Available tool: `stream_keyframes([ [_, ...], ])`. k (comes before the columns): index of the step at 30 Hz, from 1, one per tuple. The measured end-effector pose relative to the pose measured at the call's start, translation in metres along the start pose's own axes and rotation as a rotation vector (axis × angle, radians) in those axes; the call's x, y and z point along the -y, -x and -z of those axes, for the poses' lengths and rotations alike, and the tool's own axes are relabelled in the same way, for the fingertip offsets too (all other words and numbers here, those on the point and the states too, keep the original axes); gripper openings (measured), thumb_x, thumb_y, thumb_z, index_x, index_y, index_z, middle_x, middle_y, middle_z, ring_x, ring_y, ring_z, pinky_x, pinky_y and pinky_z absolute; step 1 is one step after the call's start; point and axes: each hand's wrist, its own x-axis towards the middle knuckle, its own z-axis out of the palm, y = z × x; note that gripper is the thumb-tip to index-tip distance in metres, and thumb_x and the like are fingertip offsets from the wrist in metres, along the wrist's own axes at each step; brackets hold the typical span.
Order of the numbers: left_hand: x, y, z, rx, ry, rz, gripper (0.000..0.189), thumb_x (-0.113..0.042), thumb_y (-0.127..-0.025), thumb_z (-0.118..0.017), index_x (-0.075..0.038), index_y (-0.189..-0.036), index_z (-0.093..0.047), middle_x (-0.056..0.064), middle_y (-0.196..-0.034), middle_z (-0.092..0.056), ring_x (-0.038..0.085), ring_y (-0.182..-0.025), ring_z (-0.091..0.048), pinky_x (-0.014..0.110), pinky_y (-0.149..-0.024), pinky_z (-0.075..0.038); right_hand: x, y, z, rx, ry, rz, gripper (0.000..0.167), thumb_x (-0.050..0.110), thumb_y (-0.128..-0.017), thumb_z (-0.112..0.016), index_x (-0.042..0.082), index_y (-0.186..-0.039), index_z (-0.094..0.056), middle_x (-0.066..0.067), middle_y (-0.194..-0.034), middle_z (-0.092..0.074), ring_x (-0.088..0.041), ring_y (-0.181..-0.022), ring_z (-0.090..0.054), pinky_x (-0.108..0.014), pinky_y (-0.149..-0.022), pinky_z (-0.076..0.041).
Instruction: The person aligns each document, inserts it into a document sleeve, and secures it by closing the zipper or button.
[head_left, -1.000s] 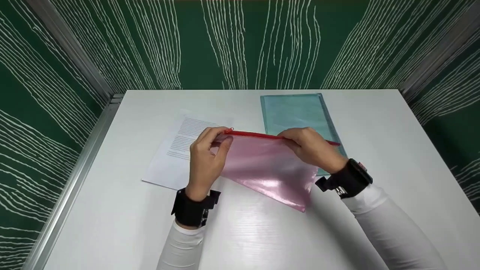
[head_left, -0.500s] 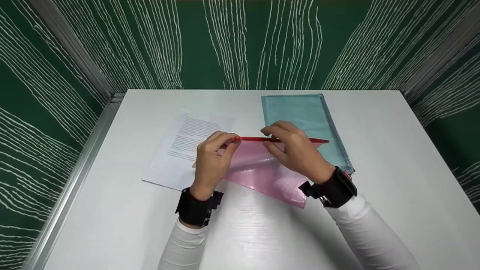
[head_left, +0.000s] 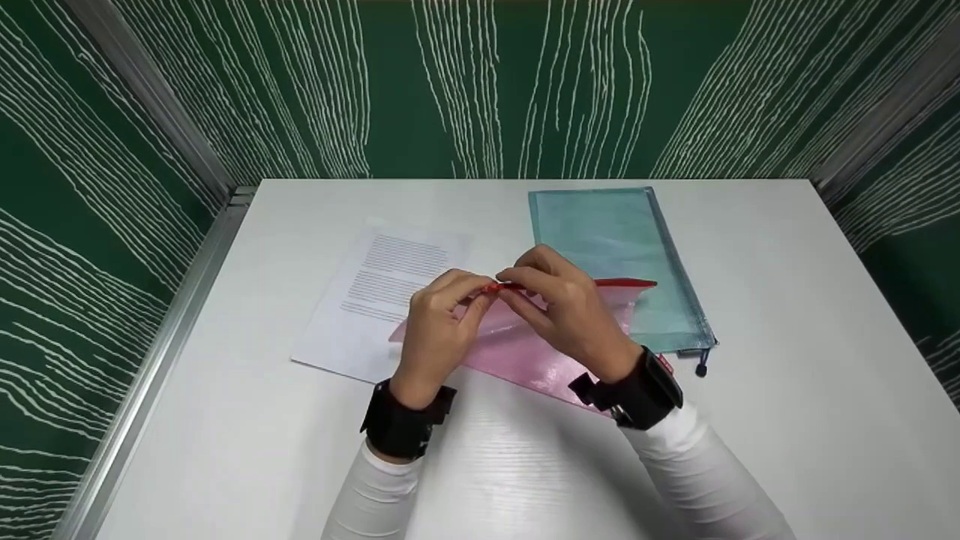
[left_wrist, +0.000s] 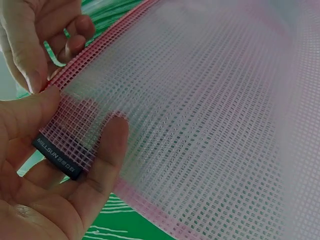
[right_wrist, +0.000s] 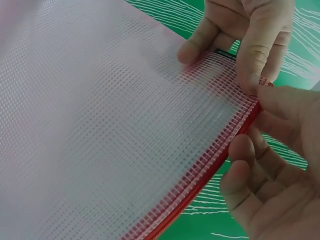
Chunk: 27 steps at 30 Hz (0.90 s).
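Note:
A pink mesh zipper pouch (head_left: 517, 356) with a red zipper (right_wrist: 210, 172) along its top edge is held up over the table. My left hand (head_left: 442, 322) pinches its left top corner, beside a small black label (left_wrist: 57, 156). Right at that same corner, my right hand (head_left: 574, 319) pinches the zipper's end with thumb and index finger, its other fingers curling near the edge. The two hands' fingertips meet there and hide the zipper pull. In the right wrist view the pouch's mesh face (right_wrist: 120, 110) hangs off to the left.
Printed paper sheets (head_left: 390, 262) lie on the white table (head_left: 187, 397) at the left, partly behind my left hand. A teal zipper pouch (head_left: 592, 225) lies at the back right, its dark zipper pull (head_left: 701, 367) by the near corner. Green walls (head_left: 405, 90) with white lines surround the table.
My right hand has moved left along the red zipper to the left corner. My left hand keeps its pinch and has shifted slightly right and nearer; the pouch's top edge has turned.

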Motion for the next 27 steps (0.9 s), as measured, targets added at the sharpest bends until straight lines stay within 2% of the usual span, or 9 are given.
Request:
stream_keyframes([
  [7,-0.003,0.003,0.000,0.056,0.034,-0.005,0.012,-0.016,-0.086,-0.065,-0.007,-0.092,-0.071,0.000,-0.084,-0.065,0.005,-0.076,-0.060,0.020,-0.068,-0.050,0.002,0.011,-0.002,-0.100,-0.098,-0.033,0.009,0.007,-0.081,-0.069,0.007,-0.090,-0.071,-0.005,-0.081,-0.057,-0.013,-0.063,-0.051,-0.012,-0.058,-0.038],
  [12,-0.007,0.003,0.000,0.088,0.044,-0.016,0.016,-0.018,-0.085,-0.065,-0.007,-0.096,-0.071,0.000,-0.087,-0.065,0.005,-0.075,-0.059,0.019,-0.066,-0.049,0.005,0.021,-0.004,-0.209,-0.125,-0.058,0.007,0.005,-0.079,-0.070,0.009,-0.086,-0.071,-0.002,-0.079,-0.058,-0.008,-0.062,-0.049,-0.018,-0.055,-0.039],
  [16,-0.010,0.004,-0.001,0.116,0.044,-0.038,0.024,-0.025,-0.086,-0.063,-0.008,-0.101,-0.070,0.001,-0.088,-0.065,0.007,-0.073,-0.057,0.020,-0.064,-0.047,0.009,0.028,-0.003,-0.252,-0.192,-0.125,0.004,0.002,-0.079,-0.069,0.004,-0.082,-0.069,-0.004,-0.077,-0.059,-0.009,-0.065,-0.051,-0.019,-0.058,-0.043],
  [19,-0.011,0.004,-0.002,0.128,0.034,-0.055,0.028,-0.030,-0.086,-0.061,-0.008,-0.102,-0.071,0.000,-0.087,-0.065,0.007,-0.072,-0.055,0.021,-0.063,-0.047,0.015,0.030,-0.002,-0.246,-0.303,-0.185,0.002,-0.003,-0.081,-0.065,-0.001,-0.080,-0.066,-0.008,-0.074,-0.059,-0.012,-0.066,-0.053,-0.019,-0.060,-0.044],
  [24,-0.010,0.005,-0.003,0.121,0.020,-0.082,0.027,-0.031,-0.086,-0.061,-0.010,-0.098,-0.072,-0.002,-0.083,-0.064,0.006,-0.071,-0.055,0.022,-0.062,-0.047,0.026,0.029,0.003,-0.225,-0.534,-0.273,0.007,-0.013,-0.082,-0.057,-0.008,-0.082,-0.062,-0.012,-0.069,-0.054,-0.015,-0.060,-0.050,-0.022,-0.056,-0.042],
  [27,-0.010,0.006,-0.003,0.110,0.012,-0.103,0.024,-0.030,-0.085,-0.062,-0.011,-0.097,-0.073,-0.004,-0.082,-0.064,0.004,-0.070,-0.054,0.018,-0.061,-0.045,0.029,0.030,0.005,-0.216,-0.614,-0.318,0.008,-0.014,-0.083,-0.055,-0.009,-0.083,-0.061,-0.013,-0.069,-0.052,-0.018,-0.058,-0.049,-0.025,-0.054,-0.041],
])
